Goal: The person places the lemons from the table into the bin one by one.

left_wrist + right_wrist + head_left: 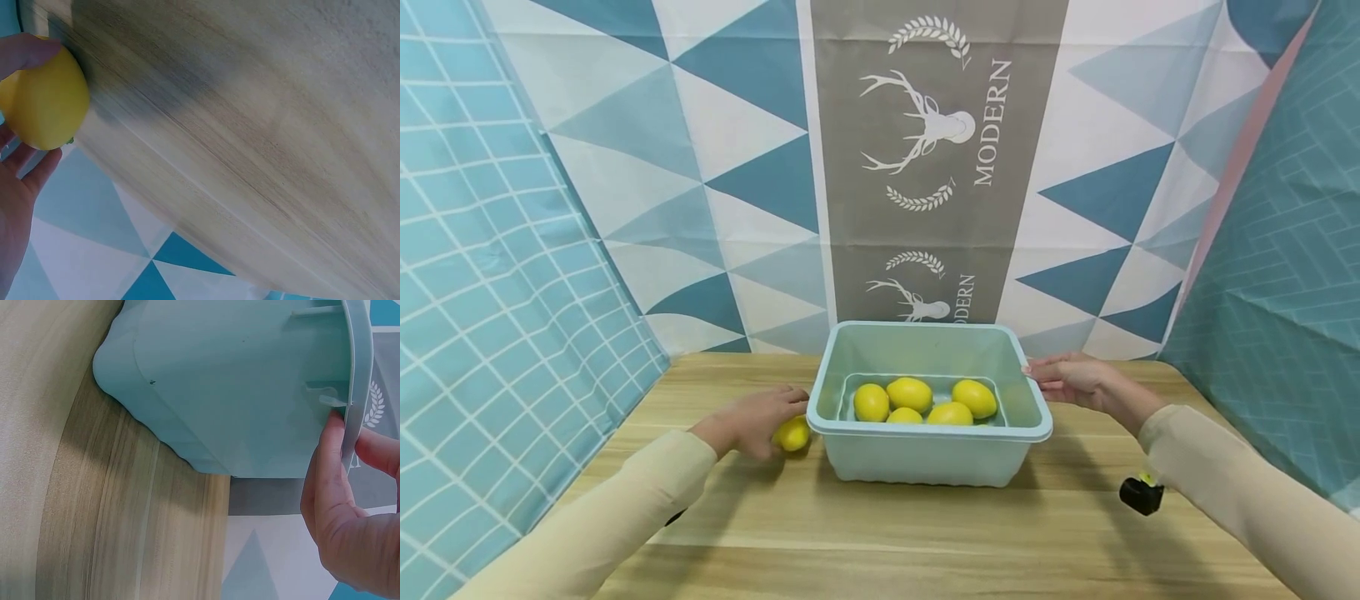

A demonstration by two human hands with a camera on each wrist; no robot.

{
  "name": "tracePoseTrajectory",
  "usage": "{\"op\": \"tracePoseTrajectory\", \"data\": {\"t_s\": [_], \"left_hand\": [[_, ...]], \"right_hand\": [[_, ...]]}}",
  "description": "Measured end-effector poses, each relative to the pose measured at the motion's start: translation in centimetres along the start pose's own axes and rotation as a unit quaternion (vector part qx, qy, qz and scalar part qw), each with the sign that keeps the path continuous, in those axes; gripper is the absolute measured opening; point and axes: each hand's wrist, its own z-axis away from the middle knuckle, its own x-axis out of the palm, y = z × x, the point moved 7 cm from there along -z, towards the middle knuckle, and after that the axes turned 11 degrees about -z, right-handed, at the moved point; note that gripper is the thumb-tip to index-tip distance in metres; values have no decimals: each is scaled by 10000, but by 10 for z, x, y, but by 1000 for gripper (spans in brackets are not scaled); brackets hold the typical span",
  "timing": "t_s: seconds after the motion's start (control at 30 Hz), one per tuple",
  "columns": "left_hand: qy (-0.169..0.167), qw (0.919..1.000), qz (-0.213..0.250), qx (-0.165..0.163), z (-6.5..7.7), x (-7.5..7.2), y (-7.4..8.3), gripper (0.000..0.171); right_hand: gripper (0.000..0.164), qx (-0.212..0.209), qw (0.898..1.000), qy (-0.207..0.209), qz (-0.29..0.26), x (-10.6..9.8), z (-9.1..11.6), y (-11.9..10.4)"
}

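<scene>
A light blue-green plastic basin [925,457] stands on the wooden table, with several yellow lemons [910,394] on its floor. To its left, my left hand [765,421] grips another lemon [50,103]; the left wrist view has the thumb on one side of the fruit and fingertips on the other. In the head view this lemon is low beside the basin's left wall, partly covered by the hand. My right hand [1072,382] pinches the basin's right rim [357,375], thumb on one side of the lip and fingers beneath it.
A small black device [1141,495] shows below the right sleeve. The wooden table [880,550] ends at a patterned cloth backdrop [745,167] behind the basin. Blue tiled-pattern cloth [482,275] borders the left side, and teal cloth [1285,275] the right.
</scene>
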Motion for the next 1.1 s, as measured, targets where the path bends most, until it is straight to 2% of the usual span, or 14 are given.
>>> {"op": "tracePoseTrajectory", "data": {"t_s": [0.23,0.37,0.53,0.73,1.1], "left_hand": [[-88,9999,131,17,1,4,2,67],[-44,9999,102,5,0,4,2,63],[-10,9998,38,-194,2,3,3,55],[242,9991,-33,-351,3,2,6,50],[163,9990,60,-420,2,2,8,48]], "right_hand": [[61,27,10000,23,-19,0,-1,3],[53,-1,10000,22,-26,-1,-1,3],[46,-25,10000,30,-40,-1,0,2],[49,-36,10000,39,-31,-1,0,2],[53,-43,10000,48,-12,0,0,1]]}}
